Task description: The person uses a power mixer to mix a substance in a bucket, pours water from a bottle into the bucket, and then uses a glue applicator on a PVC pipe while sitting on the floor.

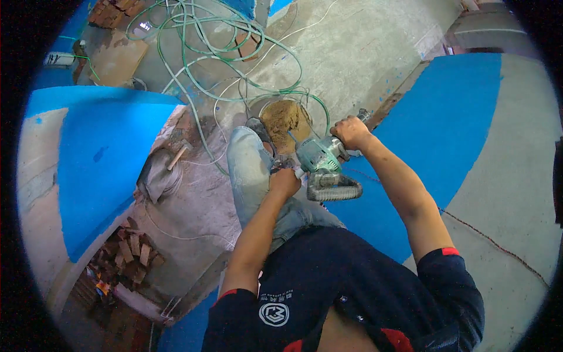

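Observation:
A green and grey handheld power mixer (319, 155) is in front of me, its black loop handle (334, 186) turned toward my body. My left hand (285, 183) is closed round the grip on its left side. On the right, my right hand (350, 132) wraps round the other side grip. A thin shaft (292, 136) runs from the tool toward a round bucket; its lower end is hard to make out. Yellow-brown material (282, 120) lies in the bucket, close to my shoe (258, 130).
Tangled green hose (202, 44) and a white cable (218, 117) lie on the concrete floor beyond the bucket. Blue-painted walls (117, 146) rise on both sides. At lower left are broken bricks (132, 252). Beside my leg, a wooden-handled tool (177, 157) rests on a grey sack (158, 176).

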### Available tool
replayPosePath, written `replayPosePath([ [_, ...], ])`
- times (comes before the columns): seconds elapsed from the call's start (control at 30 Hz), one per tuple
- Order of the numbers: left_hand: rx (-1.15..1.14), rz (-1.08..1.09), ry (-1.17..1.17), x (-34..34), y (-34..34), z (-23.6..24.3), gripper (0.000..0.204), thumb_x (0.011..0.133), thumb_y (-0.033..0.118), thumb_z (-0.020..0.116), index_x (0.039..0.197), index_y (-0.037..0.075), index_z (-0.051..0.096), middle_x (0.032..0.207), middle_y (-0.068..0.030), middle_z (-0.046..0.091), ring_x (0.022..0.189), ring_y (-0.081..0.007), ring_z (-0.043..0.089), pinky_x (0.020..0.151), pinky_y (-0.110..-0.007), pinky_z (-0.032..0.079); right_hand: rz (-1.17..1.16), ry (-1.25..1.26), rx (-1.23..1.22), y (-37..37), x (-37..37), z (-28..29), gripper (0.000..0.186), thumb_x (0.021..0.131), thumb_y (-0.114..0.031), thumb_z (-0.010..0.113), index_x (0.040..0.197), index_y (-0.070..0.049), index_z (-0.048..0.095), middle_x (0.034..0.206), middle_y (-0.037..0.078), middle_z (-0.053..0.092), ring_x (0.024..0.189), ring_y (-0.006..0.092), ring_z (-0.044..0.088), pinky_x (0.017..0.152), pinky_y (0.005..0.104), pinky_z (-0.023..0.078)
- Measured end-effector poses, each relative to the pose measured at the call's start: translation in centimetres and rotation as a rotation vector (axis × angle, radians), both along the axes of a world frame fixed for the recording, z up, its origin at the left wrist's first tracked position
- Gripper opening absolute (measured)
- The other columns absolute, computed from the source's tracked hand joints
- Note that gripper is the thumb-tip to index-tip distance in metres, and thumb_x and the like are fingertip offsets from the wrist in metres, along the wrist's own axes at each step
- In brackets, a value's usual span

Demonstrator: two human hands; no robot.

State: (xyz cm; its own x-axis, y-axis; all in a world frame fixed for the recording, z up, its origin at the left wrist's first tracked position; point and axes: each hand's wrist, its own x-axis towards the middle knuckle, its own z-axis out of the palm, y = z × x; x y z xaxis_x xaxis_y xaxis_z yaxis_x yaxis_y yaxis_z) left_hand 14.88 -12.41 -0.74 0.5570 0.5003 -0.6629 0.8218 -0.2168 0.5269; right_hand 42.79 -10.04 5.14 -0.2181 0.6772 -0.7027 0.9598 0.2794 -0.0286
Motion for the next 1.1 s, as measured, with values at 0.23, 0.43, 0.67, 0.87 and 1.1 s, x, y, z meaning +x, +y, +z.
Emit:
replayPosePath([
  [0.23,-0.02,-0.035,0.026,0.1,0.4,1.0,0.028,0.081,0.029,0.059,0.09,0.007,0.072,0.091,-0.0184,0.071,0.085,-0.0371,0.068,0.078,-0.047,0.054,0.013,-0.014,0.001,-0.2,0.2,-0.1,0.024,0.074,-0.02,0.066,0.097,-0.015,0.065,0.094,0.009,0.068,0.093,0.0261,0.067,0.082,0.0406,0.048],
  [0.43,-0.066,-0.043,0.057,0.5,0.1,1.0,0.022,0.08,0.022,0.063,0.089,0.004,0.072,0.099,-0.018,0.07,0.089,-0.0385,0.068,0.08,-0.049,0.054,0.022,-0.074,-0.029,0.0,-0.4,1.0,0.021,0.08,-0.016,0.061,0.101,-0.016,0.066,0.097,0.008,0.069,0.094,0.0257,0.067,0.081,0.0403,0.05],
  [0.67,0.011,0.059,0.023,-0.6,-3.2,-6.5,0.041,0.086,0.019,0.058,0.127,0.02,0.058,0.103,-0.0194,0.068,0.095,-0.0401,0.065,0.08,-0.051,0.052,-0.007,0.045,0.218,-0.4,-0.2,-2.7,0.021,0.085,-0.017,0.057,0.103,-0.016,0.068,0.105,0.006,0.065,0.101,0.0242,0.063,0.089,0.0388,0.045],
  [0.87,-0.126,-0.039,0.199,-2.3,-2.1,-10.4,0.029,0.093,0.024,0.051,0.118,0.013,0.062,0.105,-0.0161,0.067,0.095,-0.0344,0.065,0.08,-0.046,0.051,-0.066,0.092,0.32,-1.2,-0.9,-5.5,0.02,0.081,-0.02,0.059,0.096,-0.017,0.072,0.099,0.002,0.067,0.1,0.0202,0.064,0.09,0.037,0.043],
  [1.1,0.592,-0.553,-0.18,2.8,1.6,-1.4,0.018,0.092,0.022,0.057,0.097,0.01,0.069,0.099,-0.0099,0.067,0.088,-0.0279,0.063,0.073,-0.042,0.05,-0.486,0.51,1.048,-3.4,0.9,-4.7,0.047,0.069,-0.011,0.071,0.116,-0.011,0.063,0.129,0.009,0.054,0.119,0.0271,0.053,0.107,0.0438,0.037],
])
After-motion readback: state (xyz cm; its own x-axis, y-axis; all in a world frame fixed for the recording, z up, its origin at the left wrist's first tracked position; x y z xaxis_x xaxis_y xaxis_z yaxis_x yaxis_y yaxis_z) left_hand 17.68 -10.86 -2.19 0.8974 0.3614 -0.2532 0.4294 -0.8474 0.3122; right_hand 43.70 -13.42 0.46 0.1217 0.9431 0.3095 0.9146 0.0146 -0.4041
